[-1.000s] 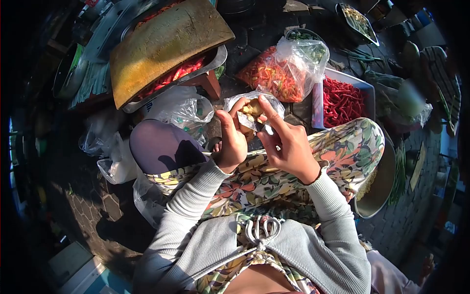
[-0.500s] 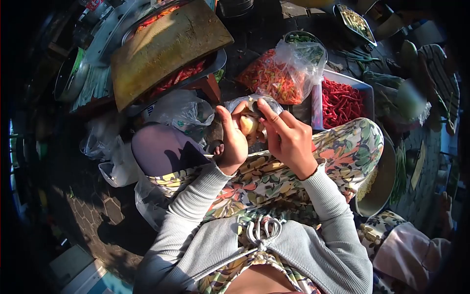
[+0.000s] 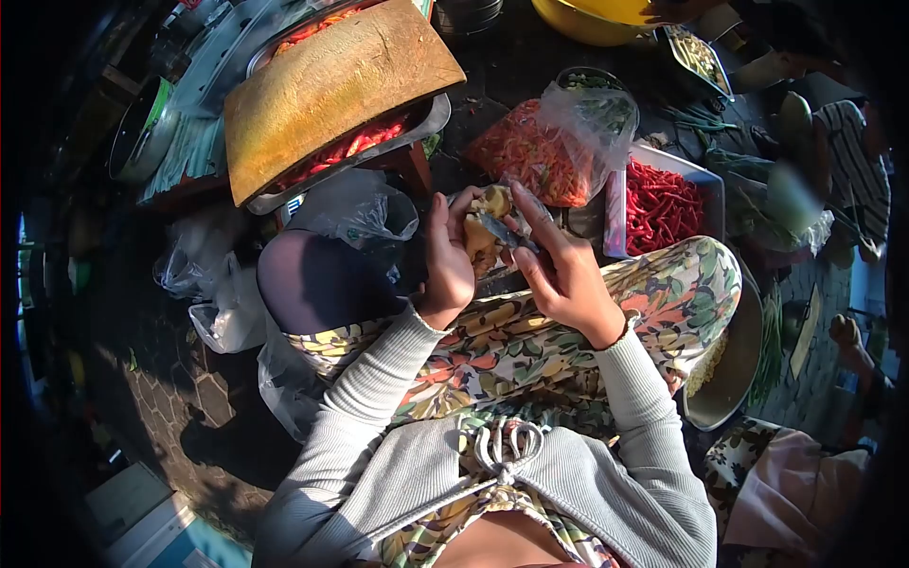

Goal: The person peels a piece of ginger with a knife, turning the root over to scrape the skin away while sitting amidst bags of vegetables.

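Pale yellow, the lumpy piece (image 3: pixel 479 242) lies in the curled fingers of the left hand (image 3: pixel 448 263), leftward of the chilli tray (image 3: pixel 615 216), while the right hand (image 3: pixel 571 276) grips a blade (image 3: pixel 498 231), best kept shallow and off those fingertips.

Light grey ribbed cardigan (image 3: pixel 407 478), with long sleeves (image 3: pixel 365 379) and wavy-edged cuffs (image 3: pixel 626 328); a cord bow (image 3: pixel 507 445) closes the front. The leaf-print garment (image 3: pixel 672 284) shows green, yellow and coral on white; plain dark purple-grey cloth (image 3: pixel 301 286) covers the left knee.
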Available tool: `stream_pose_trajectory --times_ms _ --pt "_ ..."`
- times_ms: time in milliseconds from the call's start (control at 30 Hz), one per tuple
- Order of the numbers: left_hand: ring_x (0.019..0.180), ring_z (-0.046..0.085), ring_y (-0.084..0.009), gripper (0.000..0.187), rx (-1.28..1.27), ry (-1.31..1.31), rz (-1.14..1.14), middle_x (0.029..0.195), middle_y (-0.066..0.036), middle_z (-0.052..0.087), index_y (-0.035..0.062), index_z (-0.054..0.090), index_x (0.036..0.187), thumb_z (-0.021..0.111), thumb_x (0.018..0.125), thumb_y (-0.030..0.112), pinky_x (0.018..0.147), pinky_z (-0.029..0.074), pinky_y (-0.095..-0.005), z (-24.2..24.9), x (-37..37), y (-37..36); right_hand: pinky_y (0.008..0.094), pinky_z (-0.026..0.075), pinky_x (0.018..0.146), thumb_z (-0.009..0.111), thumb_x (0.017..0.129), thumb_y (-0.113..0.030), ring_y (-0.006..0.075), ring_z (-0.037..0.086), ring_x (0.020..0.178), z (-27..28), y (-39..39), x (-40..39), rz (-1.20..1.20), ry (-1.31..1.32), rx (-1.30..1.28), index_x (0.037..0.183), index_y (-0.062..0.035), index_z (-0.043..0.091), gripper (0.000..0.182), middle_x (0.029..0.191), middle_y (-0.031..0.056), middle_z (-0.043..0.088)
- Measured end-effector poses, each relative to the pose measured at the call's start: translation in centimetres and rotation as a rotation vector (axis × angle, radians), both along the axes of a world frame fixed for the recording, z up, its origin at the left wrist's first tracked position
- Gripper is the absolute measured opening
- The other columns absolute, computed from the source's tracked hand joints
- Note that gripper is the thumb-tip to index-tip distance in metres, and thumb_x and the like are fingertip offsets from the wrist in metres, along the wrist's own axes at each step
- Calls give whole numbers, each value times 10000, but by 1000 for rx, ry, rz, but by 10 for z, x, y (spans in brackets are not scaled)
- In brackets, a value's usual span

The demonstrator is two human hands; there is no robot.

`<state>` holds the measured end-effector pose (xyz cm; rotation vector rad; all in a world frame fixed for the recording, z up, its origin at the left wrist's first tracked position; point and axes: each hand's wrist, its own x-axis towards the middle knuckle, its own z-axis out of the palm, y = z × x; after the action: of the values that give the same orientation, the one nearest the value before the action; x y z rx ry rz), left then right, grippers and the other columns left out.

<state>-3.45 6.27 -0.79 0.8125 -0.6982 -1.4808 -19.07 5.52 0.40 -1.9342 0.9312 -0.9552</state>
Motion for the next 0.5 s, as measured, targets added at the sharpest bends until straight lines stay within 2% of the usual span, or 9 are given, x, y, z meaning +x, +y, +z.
stream_pose_trajectory --times_ms 100,167,233,267,300,367,400,467,500 --pt "803 594 -134 577 81 -11 -11 941 -67 594 52 506 1066 177 961 513 625 509 -277 9 1 0 250 390 515 599 854 -171 121 433 472 8 -2 -7 -37 -47 127 1376 -60 383 576 577 88 523" --pt "819 606 -139 479 80 -164 -177 990 -80 582 65 465 1111 219 965 449 516 524 -282 14 5 -3 231 373 510 622 845 -183 83 410 495 11 -4 -10 -62 -46 256 1360 -52 404 575 606 67 541" --pt "816 620 -179 520 143 -186 -235 1003 -112 595 50 407 1175 234 957 489 521 530 -300 14 10 -6 209 350 503 680 813 -203 36 405 552 4 -10 -9 -67 -168 222 1261 -26 507 511 719 27 585" --pt "810 623 -181 557 184 -166 -329 993 -110 594 49 406 1169 234 949 532 512 535 -302 11 12 -7 205 350 503 695 808 -170 21 405 582 -14 -14 -11 -23 -222 317 1133 -9 589 378 822 12 605" --pt "804 626 -183 595 222 -148 -424 983 -108 594 49 404 1164 235 940 574 503 540 -305 10 14 -7 205 350 503 695 808 -170 21 405 582 -10 -14 -12 -26 -221 315 1133 -9 589 378 822 12 605" --pt "784 639 -197 641 275 -94 -433 982 -120 596 41 401 1155 254 920 619 511 561 -341 14 18 -8 183 423 633 641 864 -91 24 498 779 3 -14 -14 -13 -91 493 1139 3 591 295 933 16 600" --pt "782 645 -203 622 265 -77 -422 983 -130 597 39 401 1153 277 924 603 524 570 -359 16 21 -9 183 423 633 641 864 -91 24 498 779 -1 -15 -13 -24 -91 493 1139 3 591 295 933 16 600" --pt "782 658 -215 574 223 -51 -394 985 -156 596 36 406 1151 338 930 561 562 586 -391 16 25 -10 193 336 503 653 840 -92 12 405 604 -10 -17 -11 -92 -208 287 1050 -1 611 233 766 -17 561" --pt "793 657 -215 504 193 -86 -385 993 -152 594 26 415 1152 371 940 481 591 590 -387 19 26 -11 191 340 523 658 837 -99 22 421 634 -8 -17 -14 -110 -179 458 1020 -2 610 213 746 -22 546"
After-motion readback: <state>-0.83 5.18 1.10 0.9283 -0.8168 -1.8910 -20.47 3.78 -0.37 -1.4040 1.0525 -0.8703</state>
